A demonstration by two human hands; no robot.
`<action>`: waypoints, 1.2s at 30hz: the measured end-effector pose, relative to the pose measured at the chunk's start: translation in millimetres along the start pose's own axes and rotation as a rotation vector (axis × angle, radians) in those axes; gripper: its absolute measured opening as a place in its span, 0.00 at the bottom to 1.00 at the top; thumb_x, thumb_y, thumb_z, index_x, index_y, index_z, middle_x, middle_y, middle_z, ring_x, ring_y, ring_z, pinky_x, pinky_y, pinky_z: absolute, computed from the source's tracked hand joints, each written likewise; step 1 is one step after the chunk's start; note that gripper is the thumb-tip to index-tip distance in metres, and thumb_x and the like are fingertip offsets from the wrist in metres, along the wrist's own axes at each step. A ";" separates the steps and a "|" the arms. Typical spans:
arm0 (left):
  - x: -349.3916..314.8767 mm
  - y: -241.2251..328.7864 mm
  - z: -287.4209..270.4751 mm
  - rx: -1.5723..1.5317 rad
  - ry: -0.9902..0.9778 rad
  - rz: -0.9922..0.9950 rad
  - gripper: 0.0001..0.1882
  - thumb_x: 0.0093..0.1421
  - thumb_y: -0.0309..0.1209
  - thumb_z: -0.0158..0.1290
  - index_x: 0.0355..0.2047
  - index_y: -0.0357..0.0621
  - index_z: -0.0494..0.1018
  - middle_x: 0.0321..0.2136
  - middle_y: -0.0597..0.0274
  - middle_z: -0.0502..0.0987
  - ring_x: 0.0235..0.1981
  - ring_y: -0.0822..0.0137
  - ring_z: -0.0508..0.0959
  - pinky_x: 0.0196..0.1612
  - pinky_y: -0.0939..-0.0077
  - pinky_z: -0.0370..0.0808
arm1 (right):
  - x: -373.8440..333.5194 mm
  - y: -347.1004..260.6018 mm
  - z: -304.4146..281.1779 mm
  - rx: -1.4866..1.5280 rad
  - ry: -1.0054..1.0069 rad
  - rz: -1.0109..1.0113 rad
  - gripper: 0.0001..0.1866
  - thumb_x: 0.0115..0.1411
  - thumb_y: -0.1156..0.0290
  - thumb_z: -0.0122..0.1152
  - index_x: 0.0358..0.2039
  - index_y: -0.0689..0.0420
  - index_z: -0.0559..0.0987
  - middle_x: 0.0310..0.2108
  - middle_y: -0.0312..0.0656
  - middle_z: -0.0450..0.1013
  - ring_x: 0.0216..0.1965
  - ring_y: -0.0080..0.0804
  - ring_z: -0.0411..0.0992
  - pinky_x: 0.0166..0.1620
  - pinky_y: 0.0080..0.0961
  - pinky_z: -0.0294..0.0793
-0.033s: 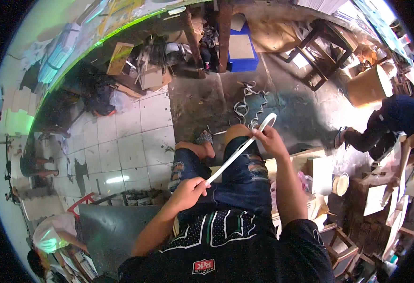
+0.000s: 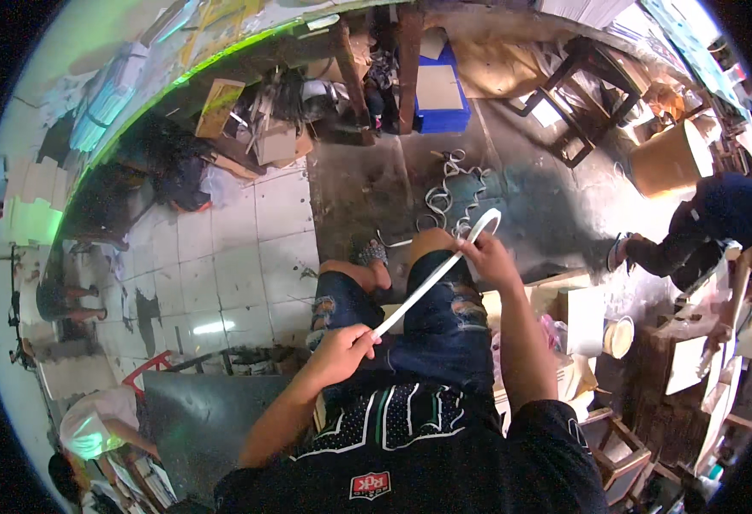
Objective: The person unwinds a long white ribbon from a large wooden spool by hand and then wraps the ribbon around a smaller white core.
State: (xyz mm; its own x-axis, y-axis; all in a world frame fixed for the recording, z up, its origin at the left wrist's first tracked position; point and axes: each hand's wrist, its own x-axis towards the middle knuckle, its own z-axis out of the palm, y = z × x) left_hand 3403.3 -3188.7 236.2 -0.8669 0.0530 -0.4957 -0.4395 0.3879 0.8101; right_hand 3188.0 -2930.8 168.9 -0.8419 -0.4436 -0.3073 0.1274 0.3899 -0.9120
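A narrow white roll of tape (image 2: 495,219) stands tilted in my right hand (image 2: 489,259), whose fingers pinch its near rim. From the roll a straight white strip (image 2: 419,294) runs taut down and left across my thighs. Its lower end is pinched between the thumb and fingers of my left hand (image 2: 345,353), above my lap. Beyond my knees, curled white strips (image 2: 441,195) lie loose on the dark floor.
White tiles (image 2: 230,214) cover the floor at left. A blue stack (image 2: 442,98) stands ahead, beside a wooden frame (image 2: 573,103). One person (image 2: 727,218) bends at the right; another person (image 2: 106,424) is at lower left, by a dark tabletop (image 2: 209,420). A tan bucket (image 2: 667,158) lies on its side.
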 end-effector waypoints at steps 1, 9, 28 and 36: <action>-4.8 3.9 -3.2 0.000 -0.002 -0.040 0.14 0.67 0.36 0.45 0.33 0.38 0.75 0.21 0.63 0.77 0.23 0.71 0.74 0.29 0.74 0.70 | -1.3 -6.0 6.2 -0.156 0.034 0.090 0.19 0.62 0.58 0.58 0.38 0.64 0.78 0.30 0.40 0.76 0.34 0.26 0.71 0.41 0.28 0.71; -12.5 18.0 -20.7 0.209 0.081 0.098 0.13 0.65 0.35 0.47 0.30 0.39 0.74 0.19 0.59 0.77 0.22 0.62 0.79 0.28 0.68 0.73 | -0.2 27.3 21.4 -0.255 0.226 -0.003 0.27 0.56 0.47 0.60 0.34 0.64 0.79 0.27 0.55 0.77 0.33 0.50 0.77 0.37 0.39 0.73; -16.7 9.4 -24.6 0.227 0.122 0.090 0.12 0.64 0.36 0.47 0.30 0.42 0.74 0.19 0.60 0.78 0.24 0.59 0.80 0.29 0.66 0.75 | -13.0 -2.8 36.4 -0.464 0.350 0.148 0.28 0.54 0.44 0.62 0.38 0.59 0.75 0.30 0.54 0.76 0.36 0.56 0.75 0.40 0.43 0.72; -15.4 9.8 -33.2 0.150 0.108 0.020 0.15 0.67 0.35 0.44 0.29 0.38 0.74 0.18 0.62 0.76 0.20 0.71 0.74 0.26 0.73 0.70 | -9.5 -9.8 37.5 -0.481 0.430 0.052 0.27 0.55 0.43 0.60 0.35 0.57 0.75 0.28 0.52 0.76 0.33 0.56 0.75 0.37 0.45 0.72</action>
State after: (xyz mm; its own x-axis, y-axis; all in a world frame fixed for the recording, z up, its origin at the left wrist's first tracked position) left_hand 3404.6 -3216.3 262.2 -0.8990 -0.0341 -0.4366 -0.3887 0.5214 0.7596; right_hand 3214.4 -2960.6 170.6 -0.9885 -0.0909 -0.1206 0.0083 0.7646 -0.6445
